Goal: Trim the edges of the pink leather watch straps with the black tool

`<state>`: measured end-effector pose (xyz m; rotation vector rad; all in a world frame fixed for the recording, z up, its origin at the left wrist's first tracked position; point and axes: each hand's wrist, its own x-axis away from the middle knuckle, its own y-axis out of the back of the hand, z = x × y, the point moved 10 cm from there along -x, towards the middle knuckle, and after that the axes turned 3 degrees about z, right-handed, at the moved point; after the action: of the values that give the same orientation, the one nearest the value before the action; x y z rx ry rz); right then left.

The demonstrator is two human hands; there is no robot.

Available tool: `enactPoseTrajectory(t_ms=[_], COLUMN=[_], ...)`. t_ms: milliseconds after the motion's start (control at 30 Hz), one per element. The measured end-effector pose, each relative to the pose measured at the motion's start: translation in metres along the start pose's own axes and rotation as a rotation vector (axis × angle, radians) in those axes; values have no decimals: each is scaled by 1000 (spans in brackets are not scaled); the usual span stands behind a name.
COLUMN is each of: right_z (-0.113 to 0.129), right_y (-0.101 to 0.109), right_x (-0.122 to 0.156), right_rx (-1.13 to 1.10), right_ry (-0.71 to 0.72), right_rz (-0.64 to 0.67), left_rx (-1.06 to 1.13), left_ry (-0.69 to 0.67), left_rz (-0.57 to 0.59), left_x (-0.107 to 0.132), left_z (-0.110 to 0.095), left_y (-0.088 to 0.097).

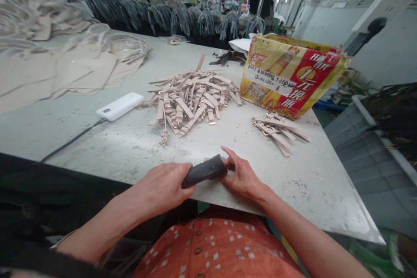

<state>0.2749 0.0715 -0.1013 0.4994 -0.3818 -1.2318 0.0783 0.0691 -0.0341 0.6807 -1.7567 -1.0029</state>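
Observation:
My left hand (166, 182) is closed round the left end of a dark grey, flat, oblong piece (206, 171). The piece looks smooth, with a small mark near its right end; I cannot make out its exact kind. At that right end my right hand (241, 177) has its thumb and bent fingers against the edge, while its index finger sticks up and away. Both hands are just over the table's front edge. Beyond them lies a heap of pale beige straps (195, 100) with gold-coloured buckles. A smaller bunch of such straps (280, 131) lies to the right.
A yellow and red cardboard box (289, 76) stands at the table's right rear. A white device (120, 106) with a dark cable lies left of the heap. Stacked beige pieces (81, 67) cover the left of the table (309, 178). A grey bin (368, 156) stands beyond the right edge.

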Motion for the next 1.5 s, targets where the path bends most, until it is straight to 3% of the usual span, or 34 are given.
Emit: enactPoseTrajectory(t_ms=[200, 367, 500, 667, 767, 867, 1000, 1167, 1233, 1300, 1500], right_z=[-2, -2, -3, -3, -4, -4, -1, 4, 2, -6, -53], right_y=[3, 1, 1, 0, 1, 0, -2, 0, 17, 52, 208], right_x=[-1, -2, -1, -1, -1, -1, -1, 0, 2, 6, 21], right_rx=[-2, -69, -69, -61, -37, -11, 53, 108, 124, 155, 300], right_ry=[-42, -55, -60, -33, -41, -48, -20, 46, 81, 109, 62], right_rz=[-12, 0, -13, -21, -22, -18, -30, -62, -116, -218, -670], left_rx=[108, 113, 126, 101, 103, 115, 123, 217, 265, 313, 418], left_ry=[-6, 107, 108, 54, 51, 82, 118, 147, 169, 194, 226], left_rz=[-49, -141, -117, -49, -43, -79, -151, -211, -235, -258, -288], left_x=[-7, 0, 14, 17, 7, -2, -5, 9, 17, 24, 34], left_z=[1, 42, 57, 37, 25, 27, 46, 75, 85, 94, 115], left_y=[5, 14, 4, -11, -9, -3, 1, -5, -8, -10, -15])
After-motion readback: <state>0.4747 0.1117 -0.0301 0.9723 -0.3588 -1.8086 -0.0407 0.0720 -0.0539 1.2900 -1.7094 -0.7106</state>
